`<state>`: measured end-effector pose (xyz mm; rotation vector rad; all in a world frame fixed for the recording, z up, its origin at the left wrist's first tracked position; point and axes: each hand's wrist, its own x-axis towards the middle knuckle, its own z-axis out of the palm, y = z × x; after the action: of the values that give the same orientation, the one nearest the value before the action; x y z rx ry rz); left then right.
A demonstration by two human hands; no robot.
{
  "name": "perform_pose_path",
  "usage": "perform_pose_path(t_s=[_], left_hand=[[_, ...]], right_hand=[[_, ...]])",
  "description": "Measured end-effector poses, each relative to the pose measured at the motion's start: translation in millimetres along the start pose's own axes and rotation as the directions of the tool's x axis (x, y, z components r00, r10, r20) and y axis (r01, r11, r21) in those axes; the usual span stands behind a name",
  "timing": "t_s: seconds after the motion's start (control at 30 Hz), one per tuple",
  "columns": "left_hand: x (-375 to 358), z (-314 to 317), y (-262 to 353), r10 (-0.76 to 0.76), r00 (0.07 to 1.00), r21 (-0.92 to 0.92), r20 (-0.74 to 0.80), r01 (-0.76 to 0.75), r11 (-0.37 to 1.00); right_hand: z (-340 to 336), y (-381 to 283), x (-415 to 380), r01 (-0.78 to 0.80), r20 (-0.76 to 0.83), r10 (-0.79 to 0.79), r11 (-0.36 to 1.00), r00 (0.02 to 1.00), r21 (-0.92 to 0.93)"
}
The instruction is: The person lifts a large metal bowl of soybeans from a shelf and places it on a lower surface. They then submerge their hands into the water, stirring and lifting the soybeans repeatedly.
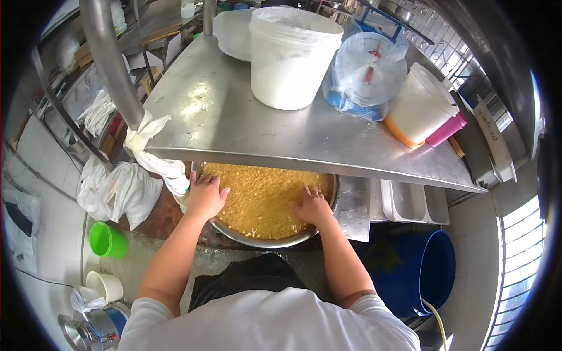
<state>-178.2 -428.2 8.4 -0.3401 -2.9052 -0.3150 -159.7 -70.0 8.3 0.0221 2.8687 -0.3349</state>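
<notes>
A wide round metal basin holds yellow kernels that look like corn, apparently wet or in liquid. At its left side, my left hand lies over the rim, thumb on the inner side and fingers at the edge, holding the basin. My right hand is inside near the right wall, touching the kernels with fingers and thumb apart; some fingertips are sunk out of sight. The far part of the basin is hidden under the steel shelf.
Above the basin juts a steel shelf carrying a white bucket, a plastic-wrapped scale and a tub. A blue drum stands right; a green bucket and white sacks are left. Knotted cloth wraps the post.
</notes>
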Motion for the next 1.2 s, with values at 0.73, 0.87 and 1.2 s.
perform_pose_path(t_s=[0.73,0.87,1.2], left_hand=[[5.1,-10.9,9.0,0.021,0.982,0.115,0.19,-0.043,0.992],[23.3,3.8,23.8,0.03,0.956,0.05,0.291,-0.047,0.998],[76.4,35.9,55.2,-0.26,0.732,-0.269,0.63,0.52,0.811]], right_hand=[[13.7,-25.1,58.7,-0.134,0.148,0.082,0.914,0.986,0.384],[37.0,-7.0,84.4,-0.182,0.273,0.014,0.777,0.962,0.602],[2.2,-34.0,52.3,-0.407,0.429,0.086,0.525,0.899,0.747]])
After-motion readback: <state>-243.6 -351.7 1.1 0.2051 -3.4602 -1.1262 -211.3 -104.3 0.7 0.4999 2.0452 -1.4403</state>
